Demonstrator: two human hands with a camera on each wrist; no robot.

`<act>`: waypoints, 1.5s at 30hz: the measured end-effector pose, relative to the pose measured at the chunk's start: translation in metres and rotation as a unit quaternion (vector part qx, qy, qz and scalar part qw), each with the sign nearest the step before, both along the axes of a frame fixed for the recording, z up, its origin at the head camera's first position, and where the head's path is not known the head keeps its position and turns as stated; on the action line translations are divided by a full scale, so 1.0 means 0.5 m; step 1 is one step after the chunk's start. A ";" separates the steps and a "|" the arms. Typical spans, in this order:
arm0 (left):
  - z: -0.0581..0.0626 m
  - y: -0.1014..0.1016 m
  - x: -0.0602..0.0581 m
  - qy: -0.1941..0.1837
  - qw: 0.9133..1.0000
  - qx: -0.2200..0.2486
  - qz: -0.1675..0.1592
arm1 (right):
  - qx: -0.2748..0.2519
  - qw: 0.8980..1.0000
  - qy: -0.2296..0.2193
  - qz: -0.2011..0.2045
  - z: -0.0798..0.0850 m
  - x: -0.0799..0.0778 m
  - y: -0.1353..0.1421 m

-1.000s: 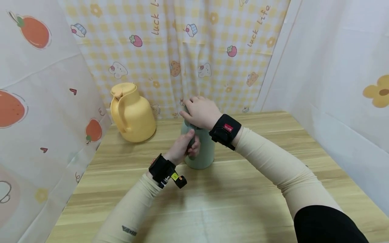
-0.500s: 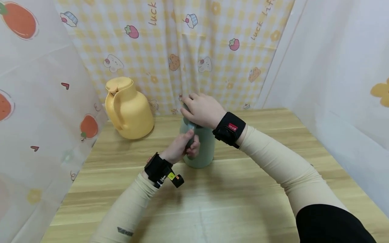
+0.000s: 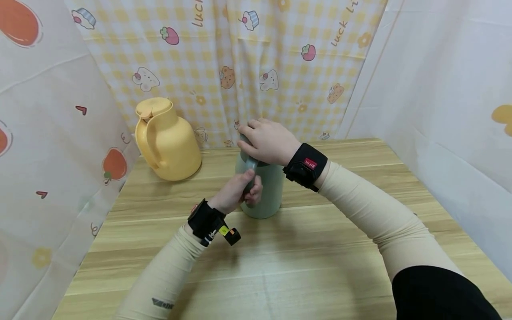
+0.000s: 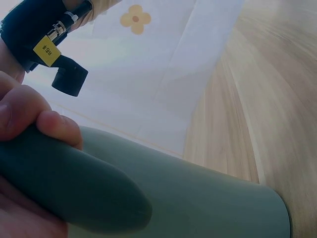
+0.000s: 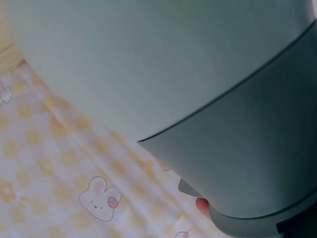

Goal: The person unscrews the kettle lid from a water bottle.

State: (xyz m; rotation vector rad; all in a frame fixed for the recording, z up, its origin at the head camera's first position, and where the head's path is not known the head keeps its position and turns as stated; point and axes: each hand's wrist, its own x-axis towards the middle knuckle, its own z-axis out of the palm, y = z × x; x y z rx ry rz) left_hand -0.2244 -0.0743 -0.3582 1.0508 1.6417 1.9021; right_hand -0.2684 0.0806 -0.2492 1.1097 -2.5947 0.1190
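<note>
A grey-green vacuum jug (image 3: pixel 272 191) stands upright on the wooden table in the head view. My left hand (image 3: pixel 234 193) grips its handle (image 3: pixel 251 164), with the thumb near the top of it. The left wrist view shows curled fingers (image 4: pixel 62 126) around the dark green handle (image 4: pixel 94 186), beside the paler body (image 4: pixel 213 198). On top of the jug, my right hand (image 3: pixel 272 141) holds the lid, hiding most of it. In the right wrist view the jug body (image 5: pixel 124 74) fills the upper part, and a fingertip (image 5: pixel 202 205) shows at the lid's edge.
A yellow vacuum jug (image 3: pixel 176 146) with a handle stands at the back left of the table (image 3: pixel 312 249). A yellow checked curtain (image 3: pixel 192 66) hangs right behind both jugs. White printed sheets close off the left and right sides.
The head view has shifted slightly, so the scene sits a little higher in it. Both hands stay on the green jug, and it remains in place on the table.
</note>
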 end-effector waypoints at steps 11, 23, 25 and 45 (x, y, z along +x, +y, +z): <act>-0.006 0.001 -0.003 -0.006 1.000 0.000 0.003 | -0.011 0.999 0.001 0.051 -0.009 -0.016 0.014; -0.011 -0.002 -0.004 -0.008 1.000 -0.002 0.004 | -0.016 0.995 -0.020 0.097 -0.007 -0.030 0.023; -0.012 -0.002 -0.004 -0.008 1.000 -0.001 0.003 | -0.020 0.994 -0.026 0.105 -0.006 -0.032 0.025; -0.014 -0.002 -0.009 0.006 1.000 0.008 -0.003 | -0.061 0.985 -0.031 0.160 -0.006 -0.053 0.038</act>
